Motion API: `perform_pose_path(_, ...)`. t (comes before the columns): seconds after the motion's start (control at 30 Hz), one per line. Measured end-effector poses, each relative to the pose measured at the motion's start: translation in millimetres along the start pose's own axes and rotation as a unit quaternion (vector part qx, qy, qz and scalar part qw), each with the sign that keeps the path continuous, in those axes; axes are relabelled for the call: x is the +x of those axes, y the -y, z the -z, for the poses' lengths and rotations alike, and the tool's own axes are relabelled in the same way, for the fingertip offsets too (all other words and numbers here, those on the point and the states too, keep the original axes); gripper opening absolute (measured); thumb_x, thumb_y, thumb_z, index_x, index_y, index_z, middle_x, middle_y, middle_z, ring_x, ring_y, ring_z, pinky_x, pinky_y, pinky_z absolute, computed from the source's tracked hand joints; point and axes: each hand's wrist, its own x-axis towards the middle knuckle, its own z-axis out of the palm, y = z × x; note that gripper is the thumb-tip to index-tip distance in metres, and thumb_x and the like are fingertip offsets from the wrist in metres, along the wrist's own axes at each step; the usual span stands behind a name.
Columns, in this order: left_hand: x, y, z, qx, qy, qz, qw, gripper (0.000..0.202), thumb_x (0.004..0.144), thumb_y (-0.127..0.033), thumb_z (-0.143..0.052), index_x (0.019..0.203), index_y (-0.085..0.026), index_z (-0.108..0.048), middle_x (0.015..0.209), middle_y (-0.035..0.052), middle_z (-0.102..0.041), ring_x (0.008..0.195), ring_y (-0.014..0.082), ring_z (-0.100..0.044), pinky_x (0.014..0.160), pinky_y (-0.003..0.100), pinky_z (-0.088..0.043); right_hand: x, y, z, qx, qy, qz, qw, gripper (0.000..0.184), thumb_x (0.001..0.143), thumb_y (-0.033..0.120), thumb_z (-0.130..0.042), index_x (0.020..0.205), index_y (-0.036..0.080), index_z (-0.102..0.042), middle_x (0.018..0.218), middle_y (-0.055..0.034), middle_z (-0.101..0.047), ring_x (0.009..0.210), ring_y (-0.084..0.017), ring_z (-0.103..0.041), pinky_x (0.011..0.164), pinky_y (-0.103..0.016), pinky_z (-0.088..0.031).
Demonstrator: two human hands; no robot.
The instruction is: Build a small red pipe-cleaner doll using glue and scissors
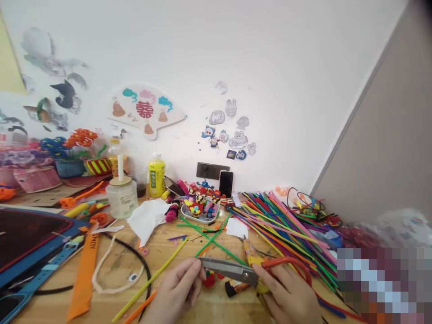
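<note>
My right hand [290, 297] grips red-handled scissors [236, 270] at the bottom centre, the metal blades pointing left and closed or nearly so. My left hand [178, 292] is pinched at the blade tips, fingers together on a small red fuzzy piece [209, 279] that is mostly hidden. A yellow pipe cleaner [151, 279] runs diagonally under the left hand. Green pipe cleaners [209, 236] lie crossed just beyond the scissors.
A large fan of coloured pipe cleaners [283, 220] covers the right of the wooden table [162, 252]. A tray of small fuzzy figures [200, 207], white tissue [146, 218], a lidded jar [122, 195], a yellow bottle [157, 175], a phone [226, 183] and flower pots [96, 164] stand behind.
</note>
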Motion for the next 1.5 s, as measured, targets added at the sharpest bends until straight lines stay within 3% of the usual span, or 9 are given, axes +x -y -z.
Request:
perform_pose_path(0.17, -1.9, -1.8, 1.0, 0.013, -0.009, -0.007, 1.0, 0.053, 0.057, -0.073, -0.052, 0.057, -0.019, -0.05, 0.032, -0.0102, -0.034, 0.034, 0.0066, -0.025, 0.039, 0.021, -0.019, 1.2, 2.5, -1.4, 0.027, 0.027, -0.024, 0.999, 0.045, 0.07, 0.006, -0.041, 0.108, 0.017, -0.06, 0.08, -0.0079, -0.064, 0.069, -0.018, -0.059, 0.057, -0.025, -0.048)
perform_pose_path(0.5, -3.4, 3.6, 6.0, 0.06, 0.01, -0.063, 0.996, 0.048, 0.073, -0.065, -0.044, 0.06, -0.019, -0.05, 0.038, -0.0088, -0.035, 0.039, 0.0086, -0.027, 0.044, 0.022, -0.024, 1.0, 3.6, 0.1, 0.063, 0.058, -0.078, 0.993, 0.049, 0.066, 0.008, -0.045, 0.111, 0.019, -0.059, 0.078, -0.0068, -0.059, 0.068, -0.018, -0.058, 0.056, -0.024, -0.048)
perform_pose_path(0.97, -4.4, 6.0, 10.6, 0.141, 0.0, -0.097, 0.985, 0.044, 0.082, -0.056, -0.035, 0.057, -0.021, -0.044, 0.043, -0.0079, -0.035, 0.044, 0.0105, -0.031, 0.048, 0.022, -0.027, -2.4, 2.1, -0.5, 0.032, 0.04, -0.028, 0.998, 0.045, 0.072, 0.008, -0.042, 0.113, 0.017, -0.057, 0.081, -0.0063, -0.064, 0.071, -0.019, -0.058, 0.063, -0.026, -0.048)
perform_pose_path(1.3, -7.3, 8.7, 10.2, 0.088, -0.006, -0.131, 0.987, 0.042, 0.08, -0.055, -0.04, 0.057, -0.021, -0.05, 0.045, -0.0055, -0.043, 0.045, 0.0121, -0.041, 0.048, 0.022, -0.036, -1.7, 1.9, -2.3, 0.12, 0.076, -0.077, 0.987, 0.057, 0.06, 0.004, -0.044, 0.114, 0.019, -0.055, 0.083, -0.0054, -0.063, 0.075, -0.018, -0.059, 0.063, -0.024, -0.049)
perform_pose_path(1.5, -0.7, 22.4, 12.3, 0.063, -0.025, -0.125, 0.99, 0.04, 0.076, -0.055, -0.049, 0.056, -0.02, -0.05, 0.049, -0.0046, -0.045, 0.049, 0.0118, -0.043, 0.05, 0.02, -0.038, -3.8, 2.0, -6.9, 0.185, 0.113, -0.114, 0.969, 0.065, 0.052, 0.002, -0.043, 0.114, 0.02, -0.056, 0.083, -0.0049, -0.062, 0.077, -0.017, -0.06, 0.065, -0.022, -0.05)
